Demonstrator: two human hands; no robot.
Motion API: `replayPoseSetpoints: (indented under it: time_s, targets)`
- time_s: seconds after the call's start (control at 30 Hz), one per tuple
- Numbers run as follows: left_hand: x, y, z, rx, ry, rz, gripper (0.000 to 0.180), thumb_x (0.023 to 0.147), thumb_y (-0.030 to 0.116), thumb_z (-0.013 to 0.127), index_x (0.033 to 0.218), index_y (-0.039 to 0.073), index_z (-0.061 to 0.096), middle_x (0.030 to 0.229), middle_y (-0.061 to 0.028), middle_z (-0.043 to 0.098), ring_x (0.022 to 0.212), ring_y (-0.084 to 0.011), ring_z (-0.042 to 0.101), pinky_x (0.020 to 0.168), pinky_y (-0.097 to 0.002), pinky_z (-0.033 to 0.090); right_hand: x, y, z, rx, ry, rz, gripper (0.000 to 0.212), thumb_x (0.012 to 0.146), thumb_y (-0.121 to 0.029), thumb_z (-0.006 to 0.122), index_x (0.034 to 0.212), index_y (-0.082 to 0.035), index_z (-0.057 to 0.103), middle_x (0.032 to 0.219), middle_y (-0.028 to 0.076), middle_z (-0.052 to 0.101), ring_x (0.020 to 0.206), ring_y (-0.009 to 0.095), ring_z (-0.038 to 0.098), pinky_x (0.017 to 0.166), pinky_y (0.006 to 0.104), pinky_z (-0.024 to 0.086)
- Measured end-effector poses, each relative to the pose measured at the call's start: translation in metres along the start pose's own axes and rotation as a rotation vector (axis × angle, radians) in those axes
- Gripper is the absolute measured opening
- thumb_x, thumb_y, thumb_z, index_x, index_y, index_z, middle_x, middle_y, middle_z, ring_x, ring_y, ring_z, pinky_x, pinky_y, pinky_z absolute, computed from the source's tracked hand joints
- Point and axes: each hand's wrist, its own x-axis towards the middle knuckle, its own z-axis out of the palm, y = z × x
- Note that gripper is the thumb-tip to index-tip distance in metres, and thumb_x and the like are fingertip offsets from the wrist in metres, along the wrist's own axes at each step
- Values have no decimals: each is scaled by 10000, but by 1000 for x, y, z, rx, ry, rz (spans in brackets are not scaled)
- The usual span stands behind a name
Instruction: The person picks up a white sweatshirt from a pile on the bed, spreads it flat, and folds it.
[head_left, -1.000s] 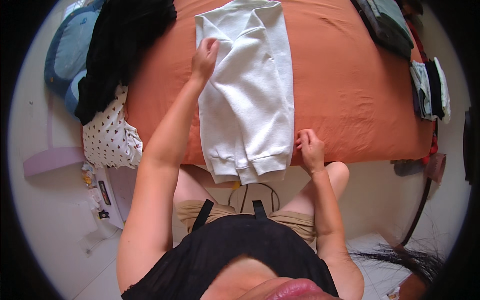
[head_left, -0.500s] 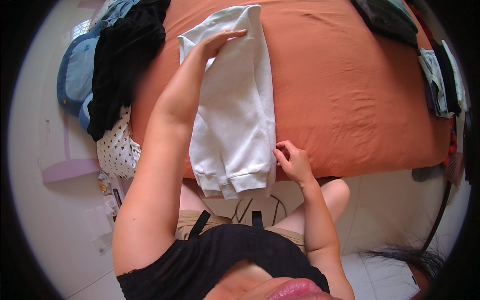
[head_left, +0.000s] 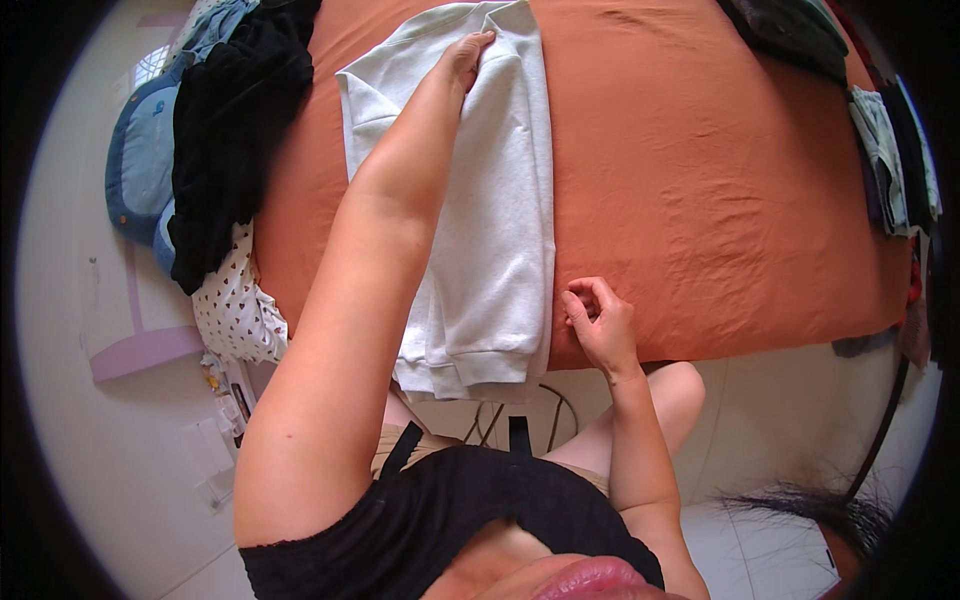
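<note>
A pale grey-white sweatshirt [head_left: 490,220], folded into a long strip, lies on the orange bed sheet. Its ribbed edges hang a little over the bed's near side. My left hand [head_left: 466,60] reaches across to the far end of the sweatshirt. Its fingers are closed on a crease of the cloth there, and the forearm covers part of the left side. Just right of the sweatshirt's near end, my right hand [head_left: 603,322] hovers by the sheet, apart from the garment. Those fingers are curled toward the thumb, with nothing seen in them.
The orange sheet [head_left: 690,180] spreads to the right of the sweatshirt. Black clothing [head_left: 235,130] and a blue cushion [head_left: 143,150] are heaped at the left edge, beside a heart-patterned white cloth [head_left: 238,305]. Dark folded clothes [head_left: 785,35] and a stack of garments [head_left: 880,160] lie at right.
My left hand has slid right and farther away along the sweatshirt's far end, its outstretched fingers now closing on cloth. My right hand has moved slightly right, away from the garment's edge.
</note>
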Motion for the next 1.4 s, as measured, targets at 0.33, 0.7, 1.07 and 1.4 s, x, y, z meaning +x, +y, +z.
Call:
replayPoseSetpoints:
  time_s: [0.33, 0.7, 1.07, 1.4]
  targets:
    - [-26, 4, -3, 917, 166, 262, 587, 862, 512, 457, 940, -49, 613, 897, -212, 631, 821, -272, 608, 767, -354, 458, -3, -5, 0, -241, 59, -79, 223, 807, -173, 655, 938, -6, 588, 755, 93, 639, 631, 138, 613, 578, 254, 497]
    - [-91, -38, -4, 1424, 454, 617, 449, 925, 419, 371, 981, -9, 492, 934, -251, 600, 855, -424, 580, 769, -485, 445, -16, -6, 23, -268, -2, -166, 528, 752, -140, 646, 1245, -91, 462, 712, 66, 598, 558, 166, 571, 547, 293, 475]
    - [-74, -23, -7, 1351, 507, 699, 372, 898, 346, 449, 1123, 51, 485, 1160, -187, 537, 1100, -307, 497, 884, -418, 411, -18, -8, 26, -188, 72, -296, 417, 781, -92, 586, 1191, -83, 510, 706, 86, 567, 590, 205, 564, 580, 320, 473]
    - [-54, -54, -4, 1688, 204, 1006, 511, 932, 393, 333, 1384, 157, 311, 1439, -68, 302, 1351, -233, 223, 1096, -421, 167, -22, 7, 33, -284, 71, -286, 525, 730, -21, 549, 1245, -95, 480, 758, 128, 579, 631, 299, 575, 597, 385, 473]
